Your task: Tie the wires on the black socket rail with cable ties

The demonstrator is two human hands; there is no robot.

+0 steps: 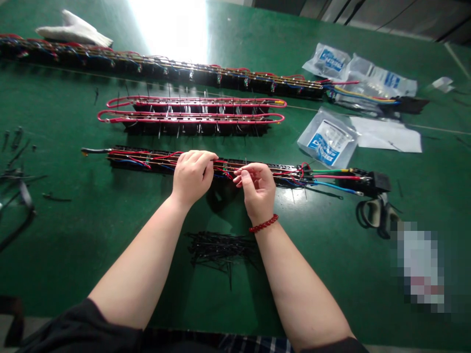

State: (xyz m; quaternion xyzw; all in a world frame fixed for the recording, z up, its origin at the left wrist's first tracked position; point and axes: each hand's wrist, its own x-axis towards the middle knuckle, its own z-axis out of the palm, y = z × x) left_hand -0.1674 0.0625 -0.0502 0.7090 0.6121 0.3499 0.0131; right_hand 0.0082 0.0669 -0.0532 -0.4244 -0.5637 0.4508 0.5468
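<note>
A long black strip assembly [162, 162] with red, blue and yellow wires lies across the green table. My left hand [193, 176] rests over its middle, fingers curled together at the strip; what they hold, if anything, is hidden. Just to the right, my right hand [257, 189], with a red bead bracelet [264, 224] at the wrist, is at the strip's front edge. Its fingers are bent toward the thumb near the red wires, and anything between them is too small to tell. Below the hands lies a pile of black cable ties [222, 247].
Behind are two strips looped with red cable [195, 117] and a longer wired strip [165, 66]. A white glove [73, 30] is at the back left, plastic bags [327, 139] and white paper [386, 135] at the right. Scissors [380, 215] lie front right; loose ties [57, 198] lie left.
</note>
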